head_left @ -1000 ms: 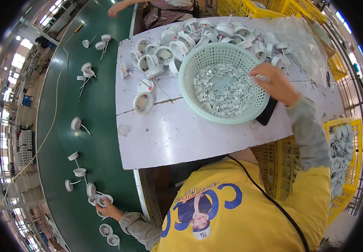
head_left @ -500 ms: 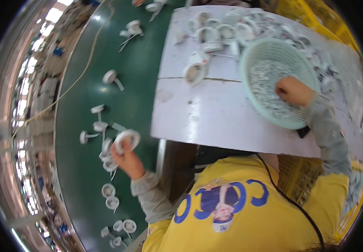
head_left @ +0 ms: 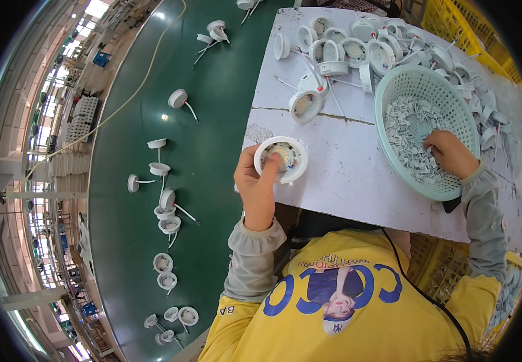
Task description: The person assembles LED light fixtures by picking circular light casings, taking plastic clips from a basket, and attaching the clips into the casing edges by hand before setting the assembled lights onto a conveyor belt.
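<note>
My left hand (head_left: pixel 257 192) grips a round white LED downlight (head_left: pixel 298 158), its thumb pressed inside the rim by the yellow LED chips. The light is held over the left front edge of the white tabletop (head_left: pixel 333 181). My right hand (head_left: pixel 450 154) reaches into a pale green plastic basket (head_left: pixel 385 142) with its fingers closed among many small white connector pieces (head_left: pixel 409 130). Whether a piece is between those fingertips is hidden. Just beyond my left hand, another downlight (head_left: pixel 304 107) lies on the tabletop.
Many more downlights (head_left: pixel 355 51) with wires crowd the far side of the tabletop. To the left runs a green conveyor belt (head_left: pixel 122 241) carrying scattered downlights (head_left: pixel 169 224). Yellow crates (head_left: pixel 463 33) stand at the far right. A dark cable (head_left: pixel 427 292) hangs over my yellow shirt.
My left hand has carried the downlight from over the green belt rightward and farther away to the tabletop edge. My right hand stays in the basket. The whole view has shifted somewhat.
</note>
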Tool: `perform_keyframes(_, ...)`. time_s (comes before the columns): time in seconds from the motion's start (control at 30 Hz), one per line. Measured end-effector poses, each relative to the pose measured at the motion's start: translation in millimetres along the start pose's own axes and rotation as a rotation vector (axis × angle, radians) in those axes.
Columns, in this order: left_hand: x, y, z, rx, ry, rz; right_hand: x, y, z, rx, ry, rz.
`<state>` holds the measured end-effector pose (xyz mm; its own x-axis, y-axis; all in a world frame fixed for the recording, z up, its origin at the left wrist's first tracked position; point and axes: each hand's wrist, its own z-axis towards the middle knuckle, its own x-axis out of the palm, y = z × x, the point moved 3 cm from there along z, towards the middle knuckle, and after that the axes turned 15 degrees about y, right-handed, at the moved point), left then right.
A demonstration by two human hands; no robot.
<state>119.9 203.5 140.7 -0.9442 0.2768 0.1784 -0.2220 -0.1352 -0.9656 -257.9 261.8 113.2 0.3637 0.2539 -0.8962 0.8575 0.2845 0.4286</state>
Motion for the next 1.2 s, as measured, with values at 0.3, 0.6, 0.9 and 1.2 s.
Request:
perform_keyframes(0.3,11.3,8.6,-5.0,-0.016,0.124,-0.113,-11.5,16.1,6.1,0.003,-0.084,0.082)
perform_keyframes(0.6,18.6,8.3,-15.8,0.007,0.447,-0.595,-24.6,35.5,0.7,0.164,-0.068,0.5)
perform_keyframes(0.9,28.9,26.0,-16.2,-0.038,0.581,-0.754,-13.1,90.8,-5.9,0.081,-0.096,0.906)
perform_keyframes(1.2,38.7,12.8,-21.0,-0.111,0.268,-0.04,-4.8,131.4,-13.7,-0.187,-0.375,0.767)
